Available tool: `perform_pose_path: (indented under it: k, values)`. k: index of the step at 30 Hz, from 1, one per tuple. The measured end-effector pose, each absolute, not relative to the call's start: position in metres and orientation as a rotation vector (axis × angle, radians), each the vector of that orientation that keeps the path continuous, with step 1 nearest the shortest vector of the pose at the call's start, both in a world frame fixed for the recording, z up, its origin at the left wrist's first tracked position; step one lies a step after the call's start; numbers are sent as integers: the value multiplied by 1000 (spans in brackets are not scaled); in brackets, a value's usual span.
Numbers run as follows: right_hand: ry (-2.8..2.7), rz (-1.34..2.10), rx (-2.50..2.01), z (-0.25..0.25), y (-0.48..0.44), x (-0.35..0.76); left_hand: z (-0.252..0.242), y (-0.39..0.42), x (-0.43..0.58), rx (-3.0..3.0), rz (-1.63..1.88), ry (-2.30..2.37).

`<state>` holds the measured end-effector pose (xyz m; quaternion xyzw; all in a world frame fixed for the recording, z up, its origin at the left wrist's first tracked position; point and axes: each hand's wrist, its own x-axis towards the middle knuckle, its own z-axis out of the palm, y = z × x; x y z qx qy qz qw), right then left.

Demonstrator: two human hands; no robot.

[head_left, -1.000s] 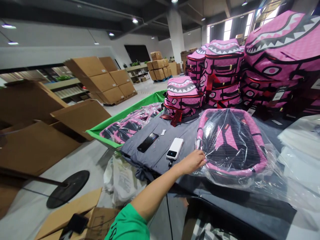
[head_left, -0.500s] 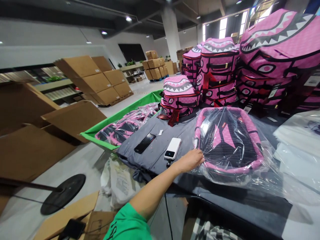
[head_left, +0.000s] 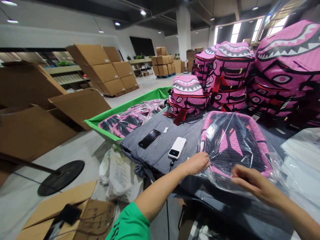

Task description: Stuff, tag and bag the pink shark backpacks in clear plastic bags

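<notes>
The left hand (head_left: 196,163) is pressing on the plastic bag (head_left: 222,178) around a pink backpack (head_left: 235,143), though whether its grip pinches the film is unclear; the right hand (head_left: 255,180) is hovering half-curled, holding nothing. The backpack is lying on a grey-covered tabletop (head_left: 155,156), near a power bank (head_left: 177,148), with cartons (head_left: 100,73) standing across the warehouse.

Left hand (head_left: 196,163) on the clear plastic (head_left: 217,178) around a pink shark-print backpack (head_left: 235,143), right hand (head_left: 255,181) over its lower edge

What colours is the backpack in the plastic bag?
The backpack is pink and black, best in the head view.
</notes>
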<state>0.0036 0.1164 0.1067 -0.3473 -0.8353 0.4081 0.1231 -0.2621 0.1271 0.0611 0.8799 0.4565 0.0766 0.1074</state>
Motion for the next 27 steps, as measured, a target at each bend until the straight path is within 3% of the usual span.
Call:
perform_pose_path:
  k: [7, 13, 23, 27]
  values:
    - [-3023, 1041, -1125, 91, 210, -71, 63, 125, -262, 2587, 185, 1369]
    - [-2839, 638, -1332, 100, 205, -52, 63, 125, -264, 2584, 203, 1346]
    - [-2869, 688, -1361, 74, 172, -94, 62, 129, -263, 2413, 205, 1332]
    - [-2474, 728, -1287, 84, 174, -28, 75, 143, -280, 2050, 592, 1351]
